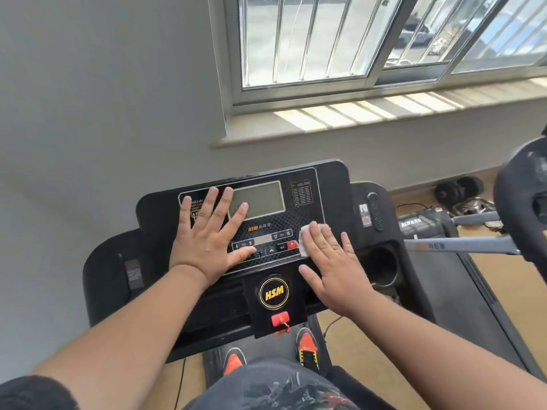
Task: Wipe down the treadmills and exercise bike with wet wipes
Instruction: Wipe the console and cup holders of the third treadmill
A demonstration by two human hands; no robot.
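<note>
1. Grey wall (97, 93) behind and to the left; barred window (355, 39) above a pale sill (340, 119) striped with sunlight; tan floor (518, 279) on the right.
2. Black treadmill console (266, 220) in the middle of the view, tilted toward the camera; grey display screen (257, 200) in its upper centre, dark; row of buttons (263, 244) beneath it, with a red one at the right end; round yellow HSM badge (273, 292) lower down; red safety key (279, 319) just below the badge.
3. Left hand (208, 236) flat on the console's left part, fingers straight and spread, gripping nothing; fingertips at the display's left edge, thumb across the left end of the button row.
4. Right hand (331, 263) flat on the console's right part, fingers straight, pressing on a white wet wipe (306, 238); wipe crumpled under the fingertips, showing at their left side, just beside the red button.
5. Hands well apart, one on either side of the button row.
6. Cup holder (383, 266) in the console's right wing, just beside the right hand.
7. Orange and black shoes (307, 347) on the belt below the console; dark patterned trousers at the bottom edge.
8. Second treadmill (461, 247) on the right with grey rails; dumbbells (458, 189) on the floor beyond it, near the wall; dark rounded part of another machine (521, 202) at the right edge, too cropped to identify.
</note>
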